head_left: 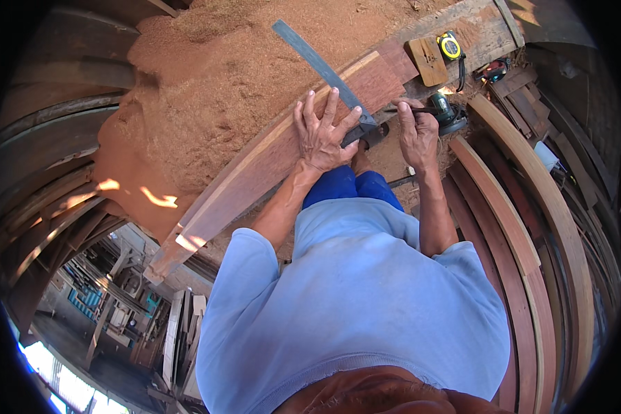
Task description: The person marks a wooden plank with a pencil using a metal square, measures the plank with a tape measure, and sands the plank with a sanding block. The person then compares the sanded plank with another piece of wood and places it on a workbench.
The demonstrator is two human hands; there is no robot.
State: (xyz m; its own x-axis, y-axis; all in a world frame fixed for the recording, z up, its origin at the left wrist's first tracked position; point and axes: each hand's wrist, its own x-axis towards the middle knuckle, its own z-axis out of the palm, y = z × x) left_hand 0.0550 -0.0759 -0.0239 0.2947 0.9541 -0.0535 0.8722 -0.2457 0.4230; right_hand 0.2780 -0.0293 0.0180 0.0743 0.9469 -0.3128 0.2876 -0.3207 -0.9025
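Observation:
A long reddish wooden board [255, 174] runs diagonally in front of me. Across its right part lies a try square [312, 58], its metal blade reaching over the far edge and its dark stock by the near edge. My left hand [319, 134] rests on the board with fingers spread, thumb and forefinger gripping the square near its stock. Just right of the stock, my right hand [419, 134] is closed in a pinch around a thin pencil-like stick, mostly hidden by the fingers.
A yellow tape measure [450, 47] and a small wooden block [428, 62] lie on a plank at the far right. A dark green power tool [446, 112] sits beyond my right hand. Curved timbers [552, 200] stand at right; sawdust [207, 90] covers the ground beyond the board.

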